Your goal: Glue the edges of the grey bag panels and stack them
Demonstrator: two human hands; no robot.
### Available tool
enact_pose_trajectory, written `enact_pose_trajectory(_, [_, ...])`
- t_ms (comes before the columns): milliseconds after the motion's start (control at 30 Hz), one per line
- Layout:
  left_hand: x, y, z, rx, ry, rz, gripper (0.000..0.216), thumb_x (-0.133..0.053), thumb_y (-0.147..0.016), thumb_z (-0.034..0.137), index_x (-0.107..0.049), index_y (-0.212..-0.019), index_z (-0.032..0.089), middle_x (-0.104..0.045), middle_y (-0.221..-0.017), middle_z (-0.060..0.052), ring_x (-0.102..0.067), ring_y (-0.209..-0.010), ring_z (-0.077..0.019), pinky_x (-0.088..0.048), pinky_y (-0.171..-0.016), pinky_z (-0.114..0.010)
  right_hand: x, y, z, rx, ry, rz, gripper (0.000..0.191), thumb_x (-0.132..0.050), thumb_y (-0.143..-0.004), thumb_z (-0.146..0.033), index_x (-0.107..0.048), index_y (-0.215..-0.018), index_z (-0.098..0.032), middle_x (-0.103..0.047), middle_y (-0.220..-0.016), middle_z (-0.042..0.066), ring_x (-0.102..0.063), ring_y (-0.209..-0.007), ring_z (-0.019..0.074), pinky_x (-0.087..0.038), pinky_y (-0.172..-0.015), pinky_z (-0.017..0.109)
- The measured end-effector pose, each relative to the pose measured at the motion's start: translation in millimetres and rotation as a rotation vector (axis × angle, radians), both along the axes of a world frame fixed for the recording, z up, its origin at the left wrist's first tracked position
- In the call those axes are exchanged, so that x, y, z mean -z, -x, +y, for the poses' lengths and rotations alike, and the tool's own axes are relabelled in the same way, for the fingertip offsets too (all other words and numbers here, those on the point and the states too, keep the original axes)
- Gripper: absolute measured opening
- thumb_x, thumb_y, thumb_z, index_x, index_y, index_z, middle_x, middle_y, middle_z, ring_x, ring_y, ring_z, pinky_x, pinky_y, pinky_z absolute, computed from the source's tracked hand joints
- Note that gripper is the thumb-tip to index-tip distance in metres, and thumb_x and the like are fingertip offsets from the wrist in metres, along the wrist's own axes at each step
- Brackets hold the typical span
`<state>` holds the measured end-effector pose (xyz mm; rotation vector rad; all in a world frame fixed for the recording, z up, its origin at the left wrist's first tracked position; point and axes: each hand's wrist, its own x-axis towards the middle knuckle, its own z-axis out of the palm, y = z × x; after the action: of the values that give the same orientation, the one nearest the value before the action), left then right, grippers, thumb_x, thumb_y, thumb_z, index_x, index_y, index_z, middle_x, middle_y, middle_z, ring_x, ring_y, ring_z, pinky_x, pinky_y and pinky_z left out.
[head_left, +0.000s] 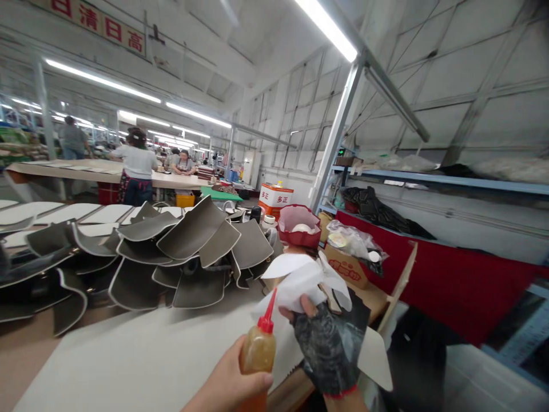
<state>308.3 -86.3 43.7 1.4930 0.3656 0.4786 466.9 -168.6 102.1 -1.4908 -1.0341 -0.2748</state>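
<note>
Overhead, I list one bright white tubular strip lamp, close, with a row of similar white strip lights running back on the left. White ceiling, crossed by beams. Cream board with large red characters, hung high at upper left. Pale wall, right side, ruled into large rectangles; I cannot tell panes from panels. Pale grey metal post, tilted in my view, beside light-blue metal shelving. Deep red sheet-like partition, below. Farther back, I count one long pale-topped table, one green-topped table and one tall white cabinet-like unit.
</note>
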Motion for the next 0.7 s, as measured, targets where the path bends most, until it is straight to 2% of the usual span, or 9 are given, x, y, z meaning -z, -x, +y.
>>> enact_pose_trajectory(67, [-2.1,8,-2,-0.022,-0.047,0.048,0.056,-0.066,-0.056,0.04,-0.048,-0.101,0.011,-0.052,-0.077,0.0,-0.046,-0.07,-0.0125,-0.038,-0.063,-0.022,-11.1,28,2,-0.083,-0.036,0.079,0.021,-0.054,-0.079,-0.037,-0.058,-0.093,-0.022,-0.065,-0.078,0.005,-0.061,-0.074,0.0222,-0.052,-0.053,0.032])
enact_pose_trajectory(133, [-6.0,19,-4,-0.054,-0.11,0.097,0.055,-0.065,-0.056,0.035,-0.047,-0.103,0.011,-0.053,-0.08,-0.001,-0.047,-0.071,-0.0129,-0.038,-0.064,-0.022,-25.4,45,5,-0.153,-0.044,0.143,0.014,-0.058,-0.074,-0.034,-0.062,-0.077,-0.021,-0.065,-0.066,0.005,-0.061,-0.06,0.0215,-0.051,-0.046,0.03])
enact_pose_trajectory(200, [-11.8,30,-6,-0.096,-0.161,0.138,0.057,-0.063,-0.056,0.03,-0.046,-0.106,0.011,-0.055,-0.084,-0.002,-0.049,-0.073,-0.014,-0.039,-0.066,-0.022,-37.7,55,7,-0.21,-0.004,0.168,0.017,-0.061,-0.07,-0.032,-0.06,-0.057,-0.021,-0.063,-0.055,0.004,-0.059,-0.051,0.0205,-0.05,-0.045,0.029])
enact_pose_trajectory(300, [-22.3,46,-10,-0.167,-0.204,0.237,0.054,-0.06,-0.055,0.024,-0.047,-0.107,0.013,-0.058,-0.083,-0.001,-0.051,-0.073,-0.0141,-0.04,-0.064,-0.021,-43.9,64,10,-0.32,0.088,0.213,0.017,-0.062,-0.068,-0.03,-0.057,-0.053,-0.022,-0.06,-0.049,0.001,-0.057,-0.048,0.0192,-0.051,-0.048,0.028])
enact_pose_trajectory(400, [-32.7,62,-13,-0.257,-0.289,0.391,0.05,-0.058,-0.054,0.021,-0.05,-0.103,0.018,-0.06,-0.081,0.001,-0.054,-0.072,-0.0146,-0.039,-0.064,-0.021,-33.9,67,19,-0.414,0.141,0.254,0.015,-0.062,-0.066,-0.035,-0.057,-0.061,-0.022,-0.06,-0.052,0.001,-0.055,-0.047,0.0186,-0.049,-0.046,0.029])
enact_pose_trajectory(533, [-40.8,84,-15,-0.447,-0.442,0.554,0.055,-0.058,-0.054,0.026,-0.051,-0.108,0.023,-0.062,-0.097,-0.001,-0.056,-0.088,-0.0209,-0.039,-0.076,-0.026,-10.7,71,39,-0.415,0.257,0.329,0.03,-0.062,-0.063,-0.046,-0.053,-0.049,-0.021,-0.058,-0.049,0.003,-0.053,-0.048,0.0188,-0.047,-0.051,0.031])
enact_pose_trajectory(633, [-36.7,98,-14,-0.533,-0.498,0.596,0.059,-0.056,-0.057,0.028,-0.048,-0.115,0.022,-0.057,-0.113,-0.005,-0.053,-0.102,-0.0235,-0.038,-0.084,-0.028,2.8,80,53,-0.379,0.33,0.363,0.035,-0.06,-0.064,-0.046,-0.05,-0.042,-0.021,-0.054,-0.042,0.002,-0.05,-0.043,0.0177,-0.044,-0.052,0.031])
enact_pose_trajectory(700, [-30.4,106,-12,-0.573,-0.518,0.622,0.059,-0.055,-0.058,0.027,-0.047,-0.116,0.02,-0.055,-0.116,-0.007,-0.051,-0.105,-0.0238,-0.038,-0.085,-0.029,9.0,91,61,-0.374,0.311,0.397,0.035,-0.059,-0.064,-0.047,-0.049,-0.041,-0.021,-0.052,-0.04,0.002,-0.049,-0.041,0.0173,-0.044,-0.049,0.03])
